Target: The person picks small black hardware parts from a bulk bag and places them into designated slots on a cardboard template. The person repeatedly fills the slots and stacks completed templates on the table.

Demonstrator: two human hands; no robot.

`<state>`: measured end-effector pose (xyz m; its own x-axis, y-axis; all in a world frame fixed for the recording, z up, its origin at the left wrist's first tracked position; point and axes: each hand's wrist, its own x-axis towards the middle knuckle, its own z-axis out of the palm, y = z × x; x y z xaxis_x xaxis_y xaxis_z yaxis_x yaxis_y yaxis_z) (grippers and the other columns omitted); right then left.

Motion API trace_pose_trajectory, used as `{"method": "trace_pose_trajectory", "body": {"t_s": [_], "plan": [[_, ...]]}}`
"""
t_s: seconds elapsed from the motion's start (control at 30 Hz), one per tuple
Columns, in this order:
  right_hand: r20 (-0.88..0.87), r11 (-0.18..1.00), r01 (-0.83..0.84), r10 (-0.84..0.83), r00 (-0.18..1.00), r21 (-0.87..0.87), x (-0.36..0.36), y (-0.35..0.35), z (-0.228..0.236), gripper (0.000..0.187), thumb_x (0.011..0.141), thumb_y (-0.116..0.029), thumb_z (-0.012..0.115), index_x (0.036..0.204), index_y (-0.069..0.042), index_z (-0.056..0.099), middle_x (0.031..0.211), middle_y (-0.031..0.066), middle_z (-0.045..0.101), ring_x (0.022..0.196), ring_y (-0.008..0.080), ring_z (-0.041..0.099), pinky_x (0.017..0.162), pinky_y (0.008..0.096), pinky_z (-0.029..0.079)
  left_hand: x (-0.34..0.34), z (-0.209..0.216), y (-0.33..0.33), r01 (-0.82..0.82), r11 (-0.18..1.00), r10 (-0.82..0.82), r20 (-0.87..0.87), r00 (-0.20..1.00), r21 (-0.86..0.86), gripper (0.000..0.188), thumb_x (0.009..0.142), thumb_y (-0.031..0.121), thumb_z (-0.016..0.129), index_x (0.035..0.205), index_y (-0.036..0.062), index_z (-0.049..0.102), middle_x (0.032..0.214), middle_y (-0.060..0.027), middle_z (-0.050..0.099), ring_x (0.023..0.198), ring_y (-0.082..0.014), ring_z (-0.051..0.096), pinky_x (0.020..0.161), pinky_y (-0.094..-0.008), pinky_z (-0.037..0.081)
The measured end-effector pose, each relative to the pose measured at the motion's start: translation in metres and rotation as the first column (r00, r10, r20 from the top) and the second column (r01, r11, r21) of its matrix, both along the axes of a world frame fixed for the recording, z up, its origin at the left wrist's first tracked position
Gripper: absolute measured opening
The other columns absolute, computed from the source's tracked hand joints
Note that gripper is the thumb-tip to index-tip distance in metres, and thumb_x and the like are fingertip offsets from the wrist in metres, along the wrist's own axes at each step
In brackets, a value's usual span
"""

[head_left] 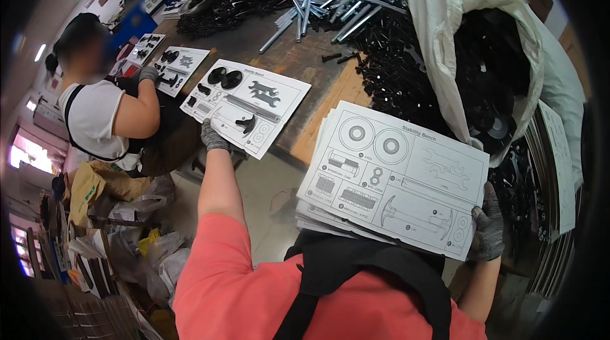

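Note:
My left hand (215, 137), in a grey glove, is closed on the near edge of a white printed card (289, 93) at the table's edge. On this card lie two black round discs (225, 78), two grey open-end wrenches (263, 93), a metal rod (253, 109), a black hook-shaped part (246, 124) and small black pieces. My right hand (489, 224), also gloved, grips the right edge of another printed card (400, 175), which shows only line drawings of parts. That card tops a stack of cards in front of my body; my right fingers are partly hidden beneath it.
Piles of black bolts (397, 80) and shiny metal rods (343, 6) cover the table beyond. An open white sack (438, 29) of black discs stands at right. At left, a co-worker (101, 99) sits by another loaded card (184, 64). Upright stacked sheets (556, 168) stand far right.

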<state>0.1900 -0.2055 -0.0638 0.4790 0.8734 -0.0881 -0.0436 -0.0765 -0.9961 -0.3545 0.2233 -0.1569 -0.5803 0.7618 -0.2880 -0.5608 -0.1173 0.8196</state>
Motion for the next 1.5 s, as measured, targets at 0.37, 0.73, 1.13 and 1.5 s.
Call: {"method": "trace_pose_trajectory", "body": {"t_s": [0.37, 0.73, 1.13, 1.5], "plan": [[0.625, 0.92, 0.053, 0.221, 0.749, -0.388, 0.009, 0.003, -0.014, 0.049, 0.079, 0.003, 0.056, 0.127, 0.001, 0.045, 0.121, 0.0144, 0.055, 0.11, 0.0213, 0.052, 0.094, 0.03, 0.04, -0.034, -0.03, 0.01, 0.272, 0.957, -0.281, 0.096, 0.955, 0.099, 0.049, 0.085, 0.039, 0.053, 0.123, 0.0082, 0.05, 0.119, -0.0117, 0.055, 0.104, -0.0289, 0.054, 0.088, -0.0405, 0.045], [0.368, 0.964, -0.162, 0.233, 0.9, -0.212, -0.05, 0.066, 0.022, 0.038, 0.086, -0.016, 0.06, 0.119, 0.001, 0.054, 0.1, 0.0127, 0.063, 0.091, 0.0174, 0.059, 0.083, 0.0295, 0.046, 0.056, 0.073, 0.006, 0.235, 0.835, 0.23, -0.704, 0.672, 0.497, 0.03, 0.088, 0.019, 0.054, 0.114, 0.0031, 0.052, 0.102, -0.0098, 0.057, 0.095, -0.0211, 0.055, 0.084, -0.0319, 0.044], [0.149, 0.886, -0.343, 0.402, 0.903, -0.313, -0.042, 0.081, -0.006, 0.039, 0.085, -0.021, 0.061, 0.115, 0.004, 0.055, 0.1, 0.013, 0.066, 0.093, 0.0171, 0.06, 0.083, 0.0309, 0.048, 0.167, 0.081, 0.147, -0.058, 0.755, -0.621, -0.685, -0.38, -0.653, 0.069, 0.08, 0.047, 0.055, 0.139, 0.0199, 0.032, 0.148, -0.0067, 0.02, 0.137, -0.0254, 0.015, 0.108, -0.0461, 0.021], [0.188, 0.877, -0.347, 0.422, 0.887, -0.334, -0.044, 0.082, 0.002, 0.035, 0.087, -0.027, 0.057, 0.11, -0.001, 0.06, 0.096, 0.0101, 0.067, 0.086, 0.0172, 0.063, 0.082, 0.0292, 0.048, 0.211, 0.083, 0.151, -0.23, 0.748, -0.628, -0.551, -0.549, -0.623, 0.037, 0.08, 0.04, 0.057, 0.108, 0.0162, 0.063, 0.117, -0.0094, 0.057, 0.109, -0.0232, 0.056, 0.088, -0.0423, 0.042]]}}
